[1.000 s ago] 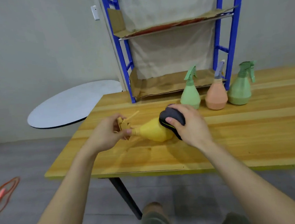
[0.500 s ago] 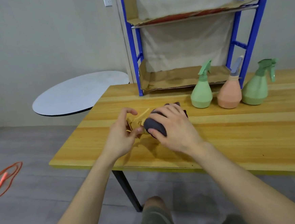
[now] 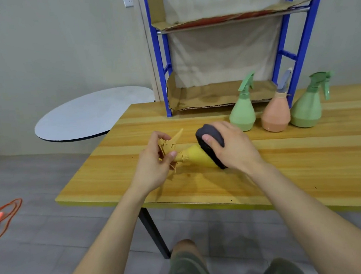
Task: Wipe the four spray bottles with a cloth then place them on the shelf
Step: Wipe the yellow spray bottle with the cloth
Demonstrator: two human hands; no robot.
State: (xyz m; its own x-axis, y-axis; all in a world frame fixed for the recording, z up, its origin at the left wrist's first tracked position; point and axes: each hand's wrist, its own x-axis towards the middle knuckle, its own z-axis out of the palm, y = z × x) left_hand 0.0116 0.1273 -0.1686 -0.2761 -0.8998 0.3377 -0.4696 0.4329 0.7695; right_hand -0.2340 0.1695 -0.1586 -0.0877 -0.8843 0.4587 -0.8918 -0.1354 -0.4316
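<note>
The matte yellow bottle (image 3: pixel 195 157) is on its side over the desk (image 3: pixel 307 170), nozzle toward 9 o'clock. The left hand (image 3: pixel 154 169) pinches its trigger head (image 3: pixel 168 146) with curled fingers. The right hand (image 3: pixel 234 147) holds a dark cloth (image 3: pixel 210 141) wrapped round its body.

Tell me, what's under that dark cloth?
The yellow spray bottle, lying sideways. The right hand holds the dark cloth over its wide end, so that part is hidden.
</note>
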